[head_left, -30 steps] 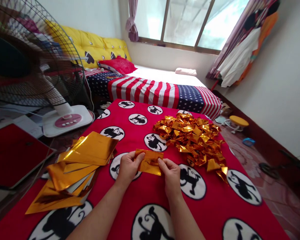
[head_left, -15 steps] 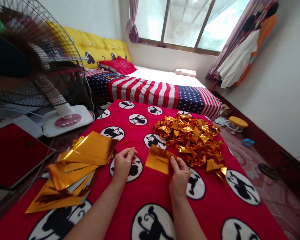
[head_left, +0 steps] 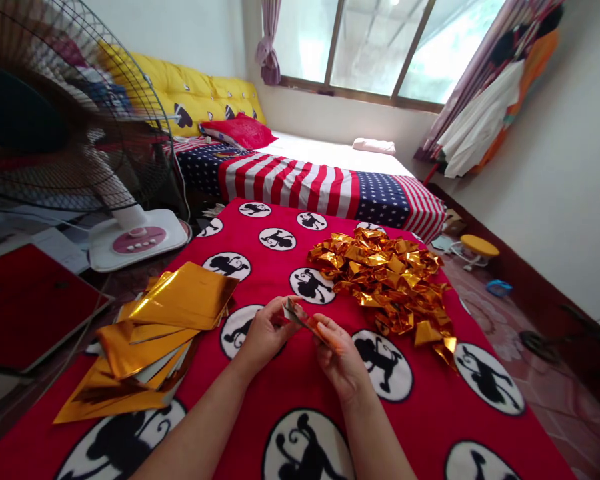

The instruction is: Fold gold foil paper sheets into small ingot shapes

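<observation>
Between my two hands, above the red cloth [head_left: 300, 373] with monkey prints, is one sheet of gold foil paper [head_left: 305, 319], turned nearly edge-on so its pale underside shows. My left hand [head_left: 267, 330] pinches its left end between thumb and fingers. The right end is gripped by my right hand [head_left: 336, 353], palm turned partly up. To the left lies a loose stack of flat gold foil sheets [head_left: 180, 297], some with pale backs showing. A heap of folded gold foil pieces [head_left: 385, 273] spreads over the cloth on the right.
A standing fan [head_left: 130, 240] is at the left, beside a dark red board [head_left: 30, 307]. Behind the cloth-covered surface is a bed [head_left: 300, 180] with a striped, starred cover. A yellow stool [head_left: 480, 245] stands on the floor at right.
My left hand has moved right and taken hold of the foil sheet's left end. My right hand has rolled over slightly, tilting the sheet from facing me to nearly edge-on.
</observation>
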`<state>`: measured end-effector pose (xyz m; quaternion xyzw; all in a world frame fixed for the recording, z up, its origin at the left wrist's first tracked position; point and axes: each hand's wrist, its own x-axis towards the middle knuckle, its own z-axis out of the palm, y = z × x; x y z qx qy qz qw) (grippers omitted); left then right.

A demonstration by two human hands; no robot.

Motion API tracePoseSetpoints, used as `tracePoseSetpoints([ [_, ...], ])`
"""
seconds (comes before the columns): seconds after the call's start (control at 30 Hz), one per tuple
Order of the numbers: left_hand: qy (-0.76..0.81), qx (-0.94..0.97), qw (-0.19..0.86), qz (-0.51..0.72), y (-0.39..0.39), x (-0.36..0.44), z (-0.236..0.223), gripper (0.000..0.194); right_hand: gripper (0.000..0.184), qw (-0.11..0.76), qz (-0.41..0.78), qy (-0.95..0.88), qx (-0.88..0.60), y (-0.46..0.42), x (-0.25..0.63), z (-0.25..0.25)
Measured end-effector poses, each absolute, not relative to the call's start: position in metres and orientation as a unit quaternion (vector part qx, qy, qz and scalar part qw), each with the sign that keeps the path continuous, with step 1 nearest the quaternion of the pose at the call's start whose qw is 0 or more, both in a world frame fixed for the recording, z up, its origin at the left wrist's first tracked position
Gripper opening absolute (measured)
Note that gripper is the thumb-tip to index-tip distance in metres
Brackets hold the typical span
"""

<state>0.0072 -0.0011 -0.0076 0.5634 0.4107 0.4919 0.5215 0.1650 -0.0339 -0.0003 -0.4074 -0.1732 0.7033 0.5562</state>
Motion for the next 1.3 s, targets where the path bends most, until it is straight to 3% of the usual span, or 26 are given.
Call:
tracePoseSetpoints([
  [0.17, 0.38, 0.524, 0.582, 0.492, -0.002, 0.006, -0.001, 0.033, 0.032, 0.452, 0.784, -0.187, -0.382, -0.037, 0.159, -0.001],
  [0.3, 0.385, 0.455, 0.609, 0.523, -0.001, 0.005, -0.003, 0.031, 0.047, 0.411, 0.797, -0.196, -0.396, -0.036, 0.163, 0.004],
  [0.47, 0.422, 0.439, 0.597, 0.522, 0.0, 0.004, -0.005, 0.031, 0.059, 0.483, 0.74, -0.236, -0.405, -0.034, 0.169, 0.009],
  [0.7, 0.44, 0.404, 0.592, 0.541, 0.002, 0.006, -0.006, 0.034, 0.043, 0.533, 0.568, -0.373, -0.504, -0.036, 0.157, -0.004],
  [0.9, 0.417, 0.394, 0.62, 0.535, 0.0, 0.009, -0.004, 0.037, 0.027, 0.582, 0.539, -0.372, -0.482, -0.039, 0.155, -0.001],
  [1.07, 0.449, 0.415, 0.584, 0.534, 0.0, 0.003, -0.002, 0.031, 0.023, 0.593, 0.531, -0.361, -0.485, -0.037, 0.169, 0.0],
  [1.3, 0.461, 0.35, 0.574, 0.58, 0.0, 0.009, -0.009, 0.032, 0.041, 0.648, 0.557, -0.26, -0.449, -0.037, 0.154, -0.005],
])
